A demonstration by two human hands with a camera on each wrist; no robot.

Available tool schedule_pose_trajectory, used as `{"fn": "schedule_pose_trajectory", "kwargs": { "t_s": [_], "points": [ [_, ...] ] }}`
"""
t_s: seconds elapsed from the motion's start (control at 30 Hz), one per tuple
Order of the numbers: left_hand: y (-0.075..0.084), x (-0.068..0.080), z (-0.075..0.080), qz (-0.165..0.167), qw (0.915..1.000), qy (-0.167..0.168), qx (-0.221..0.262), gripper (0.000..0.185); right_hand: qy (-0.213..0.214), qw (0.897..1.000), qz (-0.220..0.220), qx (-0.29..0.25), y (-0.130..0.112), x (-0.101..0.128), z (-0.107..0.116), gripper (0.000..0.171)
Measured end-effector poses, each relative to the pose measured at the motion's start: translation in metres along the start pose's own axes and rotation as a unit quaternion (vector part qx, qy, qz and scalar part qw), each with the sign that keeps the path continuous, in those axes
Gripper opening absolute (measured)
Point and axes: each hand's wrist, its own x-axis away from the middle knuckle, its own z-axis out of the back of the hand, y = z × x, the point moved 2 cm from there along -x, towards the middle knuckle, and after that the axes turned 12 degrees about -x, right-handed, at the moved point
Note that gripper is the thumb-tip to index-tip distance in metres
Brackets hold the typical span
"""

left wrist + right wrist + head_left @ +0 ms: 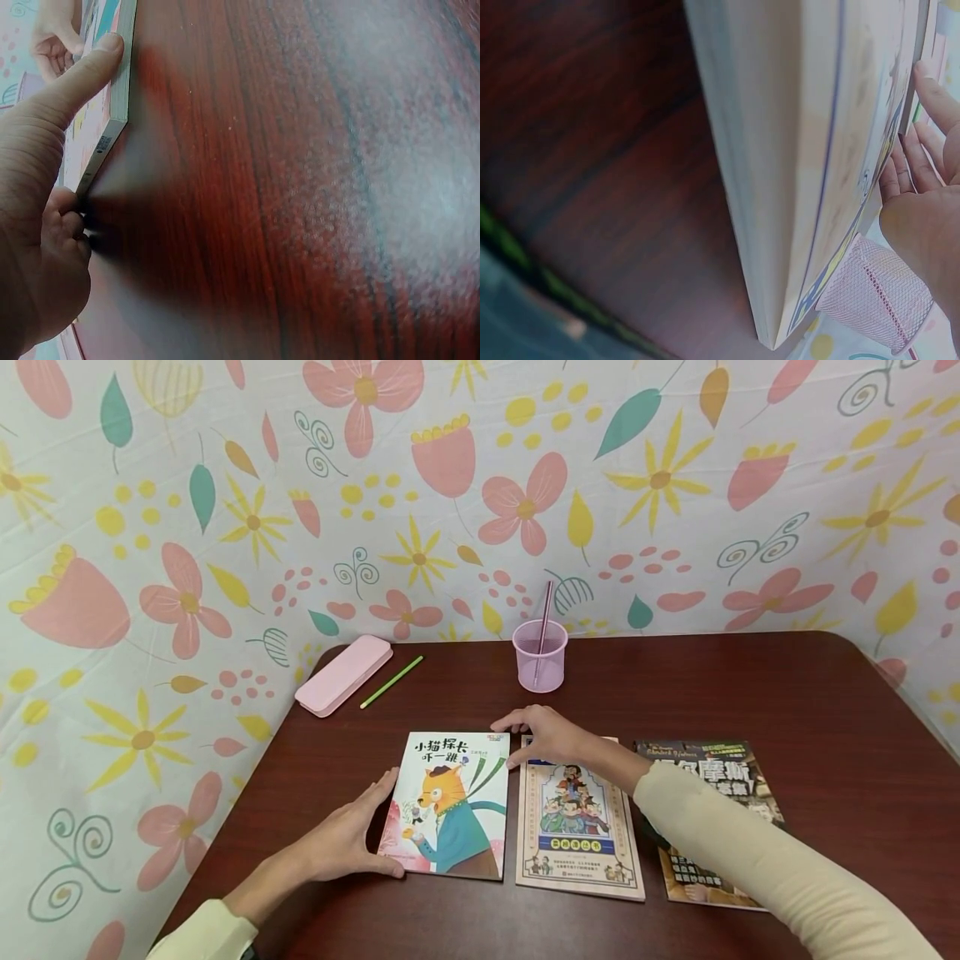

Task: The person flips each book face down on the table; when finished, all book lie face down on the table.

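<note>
Backdrop: white floral cloth [480,552], pink, yellow and teal print, behind the table and down its left side.
Table: dark reddish-brown wood grain [825,710], glossy; clock below centres on the cream book, head view.
Cat book: white-covered 小猫探长 picture book [450,827], 9 o'clock, face up, orange cat in teal coat; between both hands.
Left hand: [348,839] at the cat book's own 8 to 9 o'clock; thumb spread well away from the fingers, tip on the lower edge by the corner; other fingers close together along the left edge.
Right hand: [551,735] at the cat book's 1 to 2 o'clock; thumb and fingers apart, straddling the upper right corner; thumb by the right edge, fingertip by the top; firmness of contact, cannot tell.
Cream book: cartoon-figure cover [573,814], centre, just beside the cat book; top partly under the right hand and wrist.
Sherlock Holmes book: dark cover [727,768], 3 o'clock, partly hidden by the right sleeve [772,852], pale yellow.
Pen cup: lilac mesh [553,670], near 12 o'clock, one purple stick [546,610] leaning inside.
Pencil case: pink [345,675], 10 o'clock, green pencil [392,682] just beside it.
</note>
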Motion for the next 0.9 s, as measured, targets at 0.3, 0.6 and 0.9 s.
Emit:
{"fn": "schedule_pose_trajectory", "kwargs": {
  "t_s": [0.3,0.6,0.9],
  "points": [
    [0.001,-0.0003,-0.0016,0.008,0.9999,0.002,0.011,0.142,0.004,1.0,-0.008,0.001,-0.0038,0.0004,-0.0007,0.058],
    [-0.0004,0.0014,-0.0006,-0.003,0.9996,0.026,0.006,0.144,0.004,1.0,-0.021,-0.006,-0.0036,-0.0008,-0.0002,0.059],
    [-0.0001,0.0032,0.0045,-0.038,0.9975,0.052,0.029,0.144,0.006,0.999,-0.037,-0.013,-0.0026,-0.0021,-0.0002,0.062]
  ]
}}
